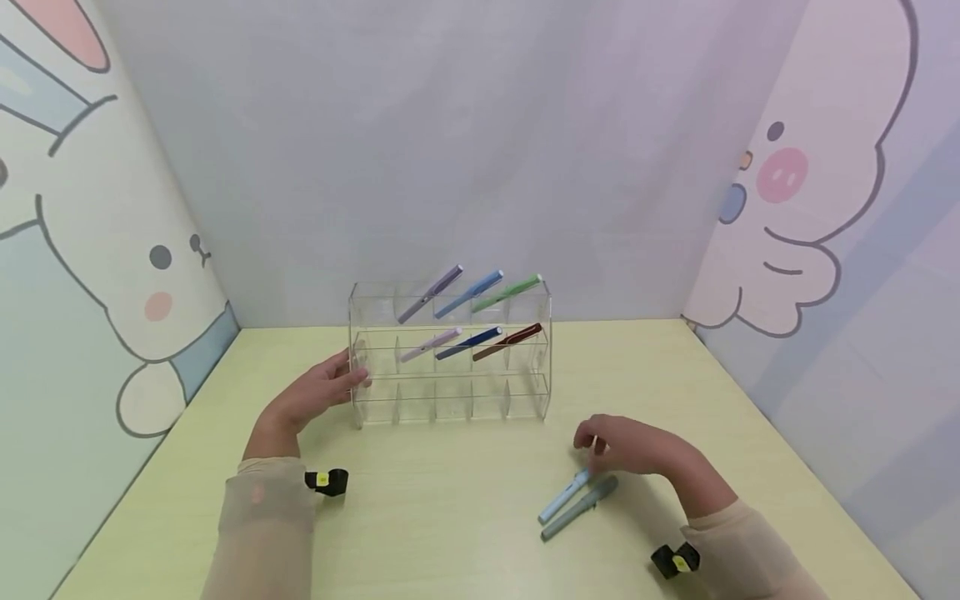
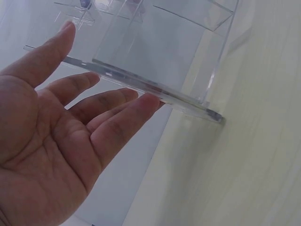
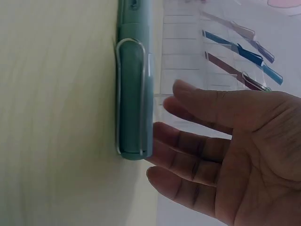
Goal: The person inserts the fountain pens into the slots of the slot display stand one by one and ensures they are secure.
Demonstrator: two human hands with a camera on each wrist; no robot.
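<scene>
A clear acrylic pen rack (image 1: 453,410) stands on the table, with several capped pens slanting in its upper two tiers. My left hand (image 1: 318,392) holds the rack's left side panel, thumb toward the front and fingers against the outer face (image 2: 150,89). To the right of the rack, my right hand (image 1: 630,442) hovers low with fingers loosely bent, by the cap end of a light blue pen (image 1: 562,497). Beside that lies a grey-green pen (image 1: 573,512); its clip shows large in the right wrist view, partly covering my fingertips. Nothing is seen between thumb and fingers.
The rack's top tier holds a purple pen (image 1: 431,294), a blue pen (image 1: 470,294) and a green pen (image 1: 507,292). Below are a lilac pen (image 1: 431,344), a dark blue pen (image 1: 470,342) and a brown pen (image 1: 507,342). A pale curtain (image 1: 480,150) hangs behind the table.
</scene>
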